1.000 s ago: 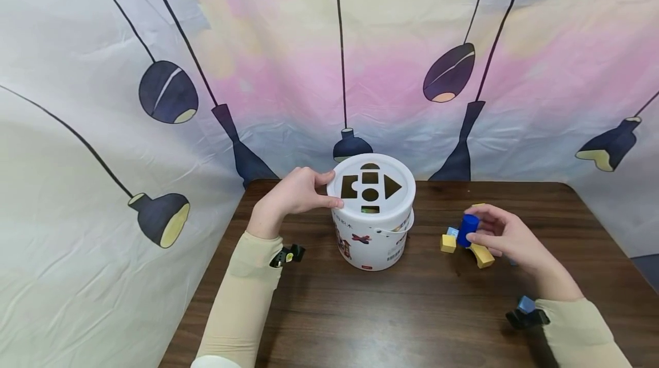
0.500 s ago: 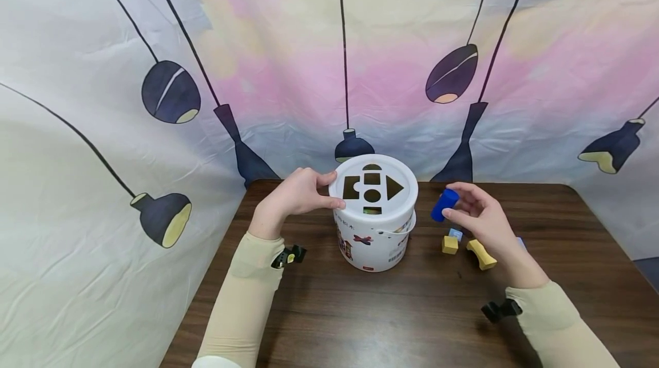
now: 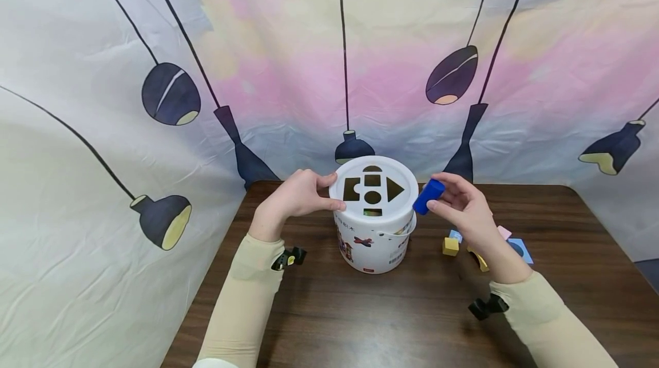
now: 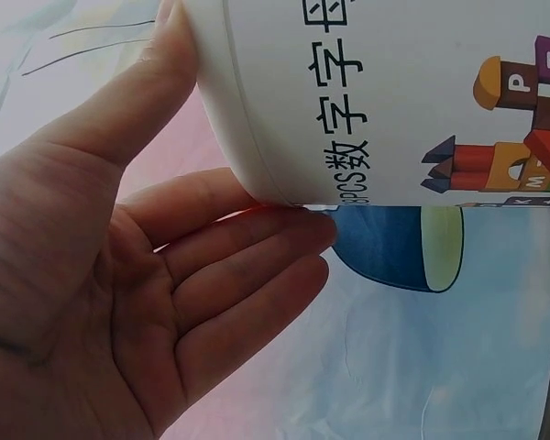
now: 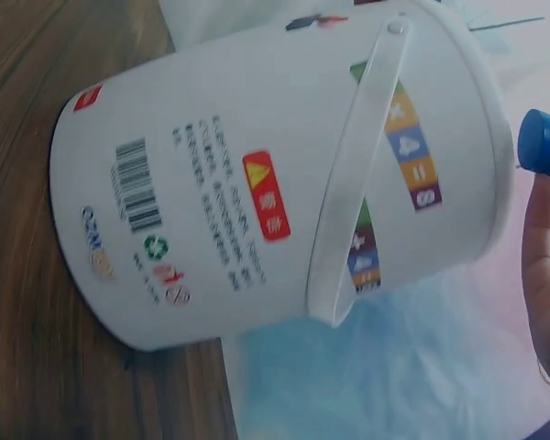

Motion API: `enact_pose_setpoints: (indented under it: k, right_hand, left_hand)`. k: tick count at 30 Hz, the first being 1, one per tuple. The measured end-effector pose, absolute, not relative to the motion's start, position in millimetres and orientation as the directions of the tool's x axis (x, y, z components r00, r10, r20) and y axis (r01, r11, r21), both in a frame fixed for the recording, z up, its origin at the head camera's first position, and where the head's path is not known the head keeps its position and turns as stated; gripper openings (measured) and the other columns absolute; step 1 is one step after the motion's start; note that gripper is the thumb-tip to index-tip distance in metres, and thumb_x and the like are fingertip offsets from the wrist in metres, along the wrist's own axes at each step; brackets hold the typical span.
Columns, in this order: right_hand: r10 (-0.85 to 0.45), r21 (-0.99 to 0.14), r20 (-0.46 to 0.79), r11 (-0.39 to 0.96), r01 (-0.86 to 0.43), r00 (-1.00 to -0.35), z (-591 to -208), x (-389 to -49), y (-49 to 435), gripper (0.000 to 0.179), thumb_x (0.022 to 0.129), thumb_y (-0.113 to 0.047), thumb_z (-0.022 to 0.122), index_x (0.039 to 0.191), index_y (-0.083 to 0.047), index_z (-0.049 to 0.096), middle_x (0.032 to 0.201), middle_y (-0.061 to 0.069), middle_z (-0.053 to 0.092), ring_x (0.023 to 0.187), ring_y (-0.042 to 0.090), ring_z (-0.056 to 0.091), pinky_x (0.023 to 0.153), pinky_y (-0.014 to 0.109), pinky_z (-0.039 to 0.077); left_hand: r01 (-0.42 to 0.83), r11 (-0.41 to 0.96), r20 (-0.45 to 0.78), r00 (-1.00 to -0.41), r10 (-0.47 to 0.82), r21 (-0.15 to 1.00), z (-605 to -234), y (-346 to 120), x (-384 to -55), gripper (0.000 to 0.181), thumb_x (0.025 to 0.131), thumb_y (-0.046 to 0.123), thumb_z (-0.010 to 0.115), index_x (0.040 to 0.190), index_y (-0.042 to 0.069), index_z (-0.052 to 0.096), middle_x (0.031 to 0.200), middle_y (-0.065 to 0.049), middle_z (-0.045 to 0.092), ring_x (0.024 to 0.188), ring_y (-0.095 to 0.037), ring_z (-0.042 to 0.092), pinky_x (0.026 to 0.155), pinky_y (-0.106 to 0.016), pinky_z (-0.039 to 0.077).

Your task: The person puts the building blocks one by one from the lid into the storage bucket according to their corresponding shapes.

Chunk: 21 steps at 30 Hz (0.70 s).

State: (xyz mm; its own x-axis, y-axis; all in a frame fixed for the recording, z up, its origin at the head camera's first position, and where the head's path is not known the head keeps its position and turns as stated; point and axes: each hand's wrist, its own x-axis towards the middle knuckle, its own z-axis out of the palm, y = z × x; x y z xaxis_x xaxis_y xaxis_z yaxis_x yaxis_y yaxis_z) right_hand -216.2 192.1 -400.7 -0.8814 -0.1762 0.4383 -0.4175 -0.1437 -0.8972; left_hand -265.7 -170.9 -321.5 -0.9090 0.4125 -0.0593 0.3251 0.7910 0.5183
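A white bucket (image 3: 372,250) stands upright on the table, its white lid (image 3: 337,186) cut with shaped holes, including a round one, a triangle and a square. My left hand (image 3: 298,195) holds the lid's left rim between thumb and fingers. In the left wrist view, its fingertips lie along the bucket's edge. Just right of the lid, my right hand (image 3: 465,208) pinches a blue cylinder block (image 3: 428,197), tilted and raised about rim high. The right wrist view catches only part of the cylinder (image 5: 543,145), beside the rim.
Right of the bucket lie a yellow cube (image 3: 450,246), a light blue block (image 3: 455,235) and a yellow arch block (image 3: 484,264), partly under my right wrist. Farther right are a pink block (image 3: 504,233) and a blue block (image 3: 520,250). The bucket's handle (image 5: 353,183) hangs down its side.
My right hand has lifted the blue cylinder from among the blocks and carried it left to the lid's edge, tilting it. My left hand has stayed on the rim.
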Motion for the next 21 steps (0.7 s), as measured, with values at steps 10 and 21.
enact_pose_setpoints:
  k: [10,21]
  right_hand:
    - [-0.208,-0.868,0.480,-0.252,-0.427,-0.853,-389.4,-220.0,170.6,0.049,0.097,0.019,0.063,0.140,-0.004,0.065,0.122,0.004,0.074,0.109,0.017,0.074,0.093,0.029,0.060]
    - [-0.323,-0.868,0.497,-0.178,-0.464,-0.805,-371.3,-231.7,143.1,0.046,0.096,0.012,0.072,0.140,0.005,0.059,0.127,0.016,0.069,0.113,0.021,0.070,0.098,0.031,0.058]
  left_hand:
    - [0.330,0.788,-0.056,-0.907,0.417,0.519,-321.8,-170.2,-265.3,0.088,0.085,0.053,0.090,0.156,0.016,0.053,0.159,-0.001,0.051,0.148,-0.025,0.048,0.115,-0.044,0.047]
    - [0.317,0.779,-0.059,-0.909,0.412,0.542,-322.4,-171.5,-264.2,0.088,0.085,0.052,0.091,0.156,0.015,0.053,0.159,0.001,0.051,0.148,-0.025,0.048,0.115,-0.045,0.047]
